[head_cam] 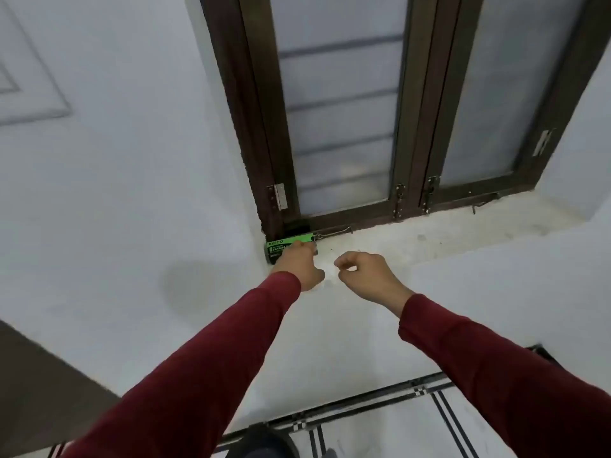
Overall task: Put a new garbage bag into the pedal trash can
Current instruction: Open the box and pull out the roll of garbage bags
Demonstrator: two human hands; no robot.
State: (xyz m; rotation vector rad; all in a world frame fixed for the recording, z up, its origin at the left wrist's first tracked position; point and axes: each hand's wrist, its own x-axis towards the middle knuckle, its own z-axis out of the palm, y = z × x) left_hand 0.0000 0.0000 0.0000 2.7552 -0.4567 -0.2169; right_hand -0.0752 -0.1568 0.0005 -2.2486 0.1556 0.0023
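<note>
A green and black roll of garbage bags (283, 244) lies on the white window sill (413, 239), tucked into the left corner against the dark window frame. My left hand (299, 264) reaches over the roll with its fingers on it; the fingertips are hidden behind the hand. My right hand (363, 272) hovers just right of it above the sill, fingers loosely curled with thumb and forefinger nearly meeting, holding nothing. Both arms wear dark red sleeves. The pedal trash can is not in view.
A brown-framed window (347, 127) with frosted panes and metal latches rises behind the sill. White wall (132, 193) fills the left side. Below are tiled floor (380, 421) with black stripes and a dark object (264, 441) at the bottom edge.
</note>
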